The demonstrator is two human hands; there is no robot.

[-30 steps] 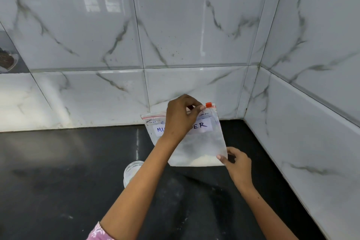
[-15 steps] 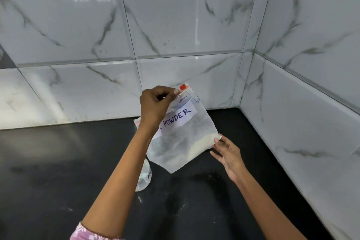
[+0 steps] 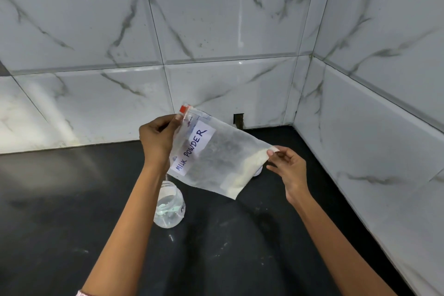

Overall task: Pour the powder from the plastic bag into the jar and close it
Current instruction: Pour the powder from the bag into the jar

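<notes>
Above the black table [image 3: 72,199], in a corner of marbled wall tiles [image 3: 216,19], the left hand [image 3: 156,138] pinches the zip end of a clear plastic bag [image 3: 216,163] near its red slider [image 3: 183,109]. The bag is tilted on its side in the air, with a label [image 3: 192,151] reading "MILK POWDER". Below its lower left corner an open jar [image 3: 169,204] stands on the table. Pale powder [image 3: 242,170] sits at the bag's bottom edge. The right hand [image 3: 288,166] grips that far corner between fingertips.
</notes>
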